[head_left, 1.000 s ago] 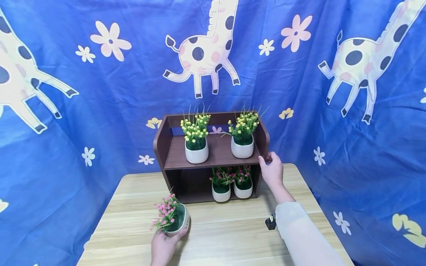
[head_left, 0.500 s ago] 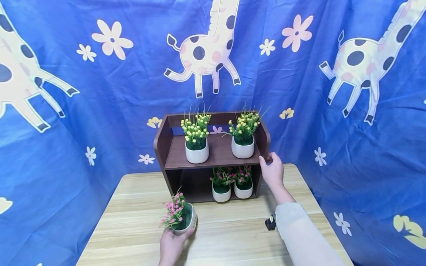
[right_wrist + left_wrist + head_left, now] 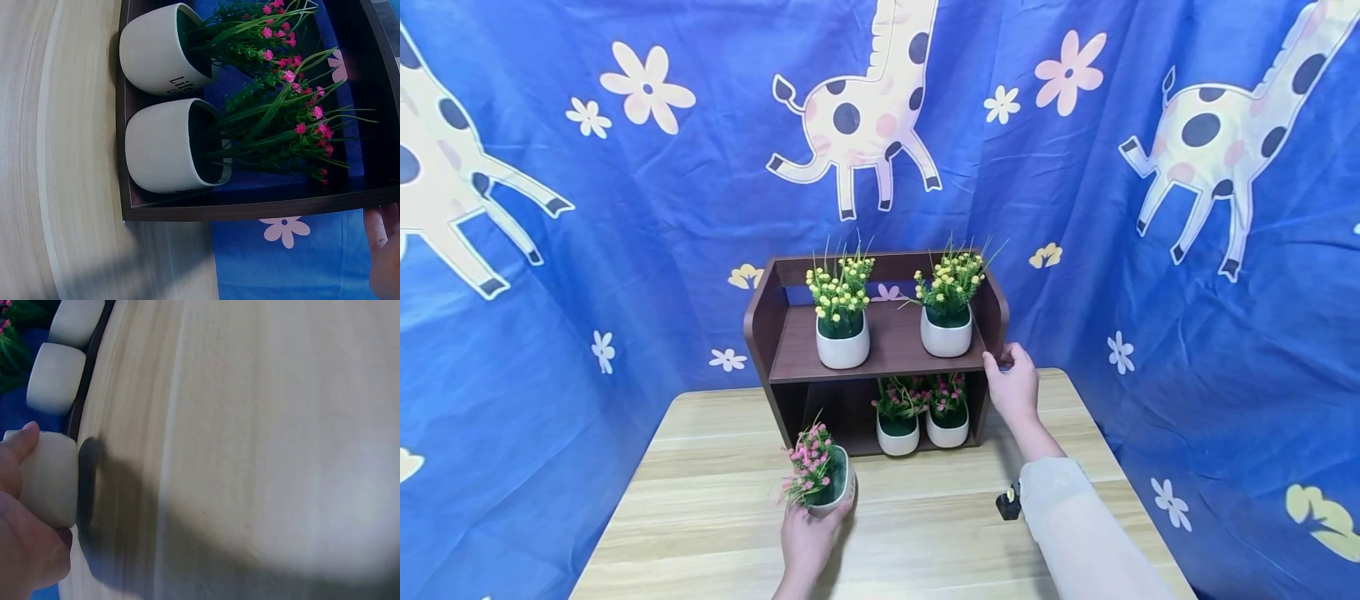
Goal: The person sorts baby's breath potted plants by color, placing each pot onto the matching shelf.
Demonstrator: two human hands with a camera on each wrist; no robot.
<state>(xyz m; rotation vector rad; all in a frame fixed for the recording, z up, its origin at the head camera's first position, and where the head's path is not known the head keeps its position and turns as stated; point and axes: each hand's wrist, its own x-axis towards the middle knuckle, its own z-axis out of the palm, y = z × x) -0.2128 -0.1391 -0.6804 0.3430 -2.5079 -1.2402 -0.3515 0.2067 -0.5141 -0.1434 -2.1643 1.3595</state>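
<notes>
My left hand [image 3: 808,540] grips a white flowerpot [image 3: 848,490] with pink artificial flowers, tilted, in front of the shelf's lower left side. In the left wrist view, thumb and fingers clasp that white pot [image 3: 55,481] from opposite sides. My right hand [image 3: 1017,390] holds the right side panel of the dark brown two-tier shelf [image 3: 891,346], thumb at its front edge; its other fingers are partly hidden. Two pink-flowered white pots, an inner one [image 3: 898,436] and an outer one [image 3: 948,431], stand side by side at the lower tier's right.
On the upper tier stand two white pots with yellow flowers, one left [image 3: 843,346] and one right [image 3: 946,335]. The shelf stands on a light wood table [image 3: 925,533]. Blue giraffe-print cloth [image 3: 685,208] surrounds the table. A small black device [image 3: 1009,502] sits at my right wrist.
My left hand has carried the pink-flowered pot to the right and forward, closer to the shelf's lower tier. The right hand has stayed on the side panel.
</notes>
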